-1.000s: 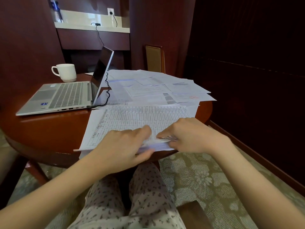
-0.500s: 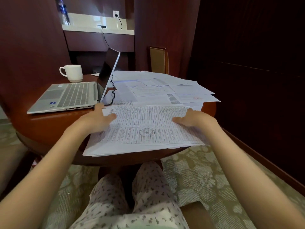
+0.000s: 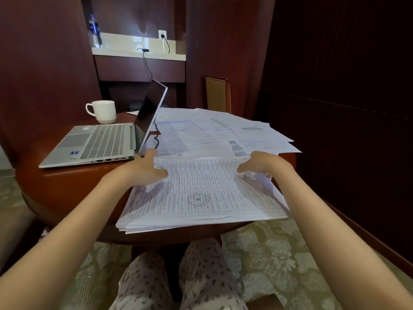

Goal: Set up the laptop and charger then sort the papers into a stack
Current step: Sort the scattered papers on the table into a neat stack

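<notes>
1. The open silver laptop sits centre-left on the round red-brown wooden tabletop, with its black charger cable trailing behind it; it is likely set up.
2. The stack of white printed sheets lies centre frame, with loose white papers above it.
3. The left hand, fingers spread flat, and the right hand, its grip unclear, flank the stack, probably to square its edges.

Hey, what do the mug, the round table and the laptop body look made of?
Mug: probably glazed ceramic, white, thick-walled, smooth. Table: reddish wood or veneer, polished, with glossy reflections. Laptop: matte silver, aluminium or painted plastic; cannot tell which.
</notes>
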Available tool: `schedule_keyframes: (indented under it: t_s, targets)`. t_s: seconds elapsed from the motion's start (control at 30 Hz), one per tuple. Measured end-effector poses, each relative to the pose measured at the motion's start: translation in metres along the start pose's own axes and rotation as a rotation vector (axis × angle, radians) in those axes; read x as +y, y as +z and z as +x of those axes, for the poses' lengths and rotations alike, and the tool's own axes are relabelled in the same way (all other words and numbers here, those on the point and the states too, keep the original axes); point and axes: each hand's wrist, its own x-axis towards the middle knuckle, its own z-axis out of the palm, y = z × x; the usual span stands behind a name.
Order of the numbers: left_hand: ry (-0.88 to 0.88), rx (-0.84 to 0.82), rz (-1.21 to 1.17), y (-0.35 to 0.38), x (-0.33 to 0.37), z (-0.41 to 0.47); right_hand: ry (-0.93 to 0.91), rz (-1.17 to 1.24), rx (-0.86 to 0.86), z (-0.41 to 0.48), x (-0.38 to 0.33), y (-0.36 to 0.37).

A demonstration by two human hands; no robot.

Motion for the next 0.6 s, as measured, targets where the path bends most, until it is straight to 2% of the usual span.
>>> schedule_keyframes:
  t_s: [0.1,0.23,0.33,0.47,0.6]
  targets:
    - [0.04,0.054,0.114,-0.009,0.016,0.005,0.005,-0.027,0.034,0.01,-0.003,-0.007]
    - [0.143,-0.044,0.028,-0.018,0.047,0.023,-0.017,-0.041,0.044,0.037,-0.013,-0.012]
    - [0.136,-0.089,-0.05,-0.02,0.067,0.048,-0.027,-0.04,0.03,0.059,-0.021,-0.009]
    - [0.078,-0.139,-0.235,-0.016,0.078,0.087,-0.042,-0.021,0.054,0.086,-0.028,-0.005]
    - [-0.045,-0.137,-0.561,-0.01,0.072,0.125,-0.025,0.04,0.084,0.108,-0.029,-0.007]
